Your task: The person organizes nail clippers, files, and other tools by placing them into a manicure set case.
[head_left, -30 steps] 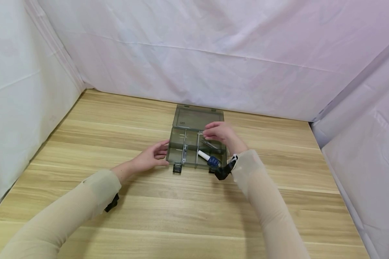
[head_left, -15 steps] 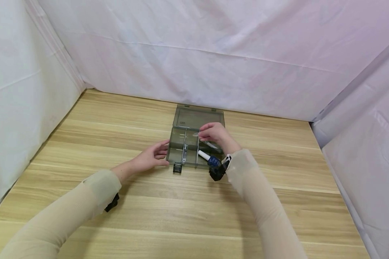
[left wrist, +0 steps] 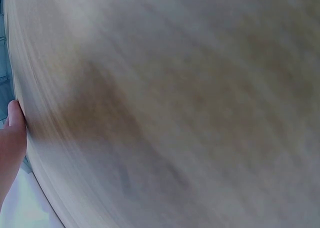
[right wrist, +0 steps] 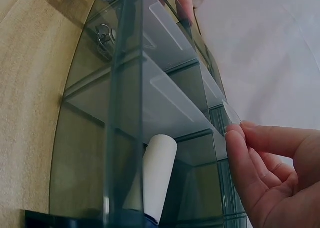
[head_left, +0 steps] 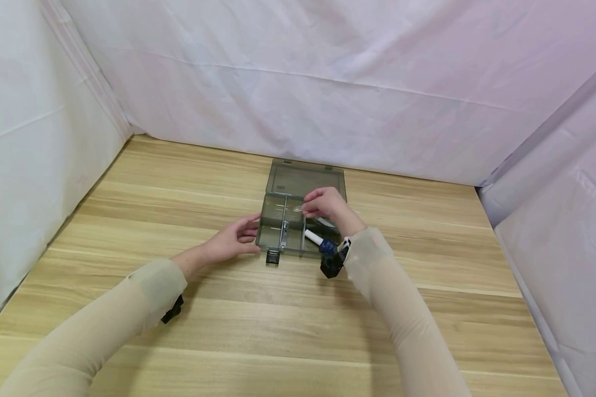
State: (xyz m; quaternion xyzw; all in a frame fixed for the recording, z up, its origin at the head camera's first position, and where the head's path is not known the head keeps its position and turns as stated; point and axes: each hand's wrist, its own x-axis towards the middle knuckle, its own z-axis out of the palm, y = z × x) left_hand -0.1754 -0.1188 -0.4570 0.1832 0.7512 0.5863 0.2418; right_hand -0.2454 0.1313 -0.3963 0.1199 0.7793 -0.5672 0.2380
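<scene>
A smoky see-through divided box [head_left: 269,237] lies with its lid [head_left: 305,179] folded back. My left hand [head_left: 228,240] rests against its left side, thumb at the front corner, fingers loosely extended. Between thumb and fingertips, my right hand [head_left: 330,204] pinches a small, thin clear oval piece [right wrist: 231,112] above the back middle compartment; its exact kind is unclear. A nail polish bottle [head_left: 320,241] with white cap and dark blue body lies in the right section, partly behind the wrist camera. In the front middle compartment is a silver nail clipper [head_left: 284,236].
A slim pale object [head_left: 324,221], partly hidden by my right hand, lies in the box's back right part. An unfastened black latch [head_left: 272,257] hangs at the front edge. White curtains [head_left: 298,82] border the wooden table [head_left: 258,331] behind and at the sides.
My right hand has moved left and slightly lower with the clear piece, from the back right section to over the back middle compartment. The left hand keeps its place.
</scene>
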